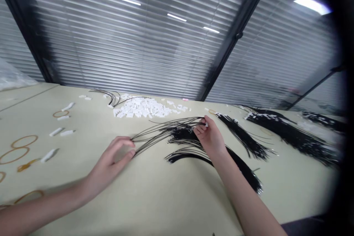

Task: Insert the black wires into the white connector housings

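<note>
Several thin black wires [155, 132] stretch between my two hands above the table. My left hand [116, 156] has its thumb and forefinger around the left ends of these wires. At their other end, my right hand [207, 132] pinches the wires beside a small white connector [206, 124]. Below and behind my right hand lies a thick bundle of black wires [240, 166] with bright tips. A heap of small white connectors [142, 107] sits beyond my hands, near the back edge.
More black wire bundles [245, 136] lie at the right. Rubber bands [24, 141] and loose white pieces [56, 131] are spread at the left on the pale table [149, 199]. Blinds [124, 44] behind glass rise at the back.
</note>
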Demonstrator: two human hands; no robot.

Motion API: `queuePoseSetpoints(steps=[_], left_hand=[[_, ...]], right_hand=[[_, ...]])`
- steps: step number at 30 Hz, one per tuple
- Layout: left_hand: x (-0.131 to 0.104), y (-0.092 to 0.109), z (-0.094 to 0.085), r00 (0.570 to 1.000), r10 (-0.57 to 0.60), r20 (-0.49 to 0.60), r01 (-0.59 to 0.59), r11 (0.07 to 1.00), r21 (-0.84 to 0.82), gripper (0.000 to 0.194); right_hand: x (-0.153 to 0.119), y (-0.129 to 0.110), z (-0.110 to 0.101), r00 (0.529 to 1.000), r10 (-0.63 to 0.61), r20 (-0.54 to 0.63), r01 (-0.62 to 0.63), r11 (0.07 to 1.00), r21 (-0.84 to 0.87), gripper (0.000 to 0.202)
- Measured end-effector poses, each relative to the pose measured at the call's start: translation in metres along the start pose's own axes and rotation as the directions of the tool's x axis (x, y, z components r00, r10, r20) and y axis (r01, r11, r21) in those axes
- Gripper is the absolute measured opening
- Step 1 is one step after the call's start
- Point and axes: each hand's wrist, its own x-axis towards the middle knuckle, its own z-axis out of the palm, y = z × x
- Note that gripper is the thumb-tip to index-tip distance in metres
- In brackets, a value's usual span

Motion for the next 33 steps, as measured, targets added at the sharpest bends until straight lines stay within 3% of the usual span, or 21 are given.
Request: queuePoseSetpoints(steps=[2, 4, 7, 10, 11, 13, 15, 17, 18, 20, 23, 26, 29, 33], left_hand=[[-0.003, 0.004, 0.001, 0.990, 0.021, -0.141, -0.007, 0.995, 0.095, 0.032], [-0.007, 0.009, 0.003, 0.974, 0.100, -0.205, -0.058, 0.977, 0.204, 0.052], [-0.015, 0.017, 0.004, 0.959, 0.250, -0.133, -0.196, 0.926, 0.322, 0.071], [-0.019, 0.021, 0.004, 0.935, 0.351, -0.047, -0.299, 0.853, 0.428, 0.078], [-0.019, 0.021, 0.004, 0.929, 0.370, -0.023, -0.318, 0.827, 0.464, 0.079], [-0.017, 0.019, 0.004, 0.915, 0.398, 0.064, -0.370, 0.767, 0.525, 0.078], [-0.014, 0.016, 0.002, 0.894, 0.399, 0.203, -0.443, 0.724, 0.529, 0.068], [-0.012, 0.012, 0.001, 0.856, 0.388, 0.342, -0.512, 0.731, 0.451, 0.044], [-0.011, 0.010, 0.001, 0.839, 0.385, 0.384, -0.525, 0.756, 0.390, 0.029], [-0.011, 0.006, 0.002, 0.838, 0.365, 0.405, -0.493, 0.824, 0.279, 0.011], [-0.013, 0.004, 0.005, 0.895, 0.246, 0.373, -0.345, 0.910, 0.229, 0.023], [-0.016, 0.005, 0.006, 0.917, 0.063, 0.393, -0.170, 0.955, 0.242, 0.030], [-0.016, 0.006, 0.005, 0.894, -0.041, 0.446, -0.085, 0.962, 0.260, 0.035], [-0.014, 0.004, 0.006, 0.880, -0.114, 0.461, -0.026, 0.958, 0.287, 0.038]], right_hand=[[-0.005, -0.001, 0.004, 0.996, -0.081, 0.019, 0.082, 0.995, -0.048, 0.024], [-0.013, 0.000, 0.009, 0.986, -0.158, 0.057, 0.164, 0.981, -0.108, 0.021], [-0.030, 0.007, 0.018, 0.965, -0.198, 0.174, 0.234, 0.948, -0.216, 0.015], [-0.052, 0.012, 0.032, 0.913, -0.101, 0.395, 0.244, 0.911, -0.332, 0.006], [-0.059, 0.013, 0.037, 0.862, -0.040, 0.506, 0.262, 0.888, -0.377, 0.005], [-0.073, 0.014, 0.047, 0.668, 0.099, 0.738, 0.385, 0.802, -0.456, 0.006], [-0.082, 0.014, 0.055, 0.517, 0.206, 0.831, 0.460, 0.752, -0.473, 0.009], [-0.086, 0.013, 0.058, 0.476, 0.243, 0.845, 0.491, 0.724, -0.484, 0.009], [-0.086, 0.013, 0.058, 0.491, 0.241, 0.837, 0.505, 0.704, -0.499, 0.010], [-0.082, 0.011, 0.056, 0.580, 0.207, 0.788, 0.521, 0.650, -0.554, 0.011], [-0.072, 0.009, 0.050, 0.760, 0.141, 0.635, 0.443, 0.603, -0.664, 0.017], [-0.062, 0.008, 0.045, 0.903, 0.108, 0.416, 0.233, 0.691, -0.685, 0.023], [-0.052, 0.007, 0.039, 0.963, 0.081, 0.256, 0.098, 0.782, -0.616, 0.025], [-0.038, 0.006, 0.026, 0.985, 0.027, 0.169, 0.073, 0.825, -0.560, 0.026]])
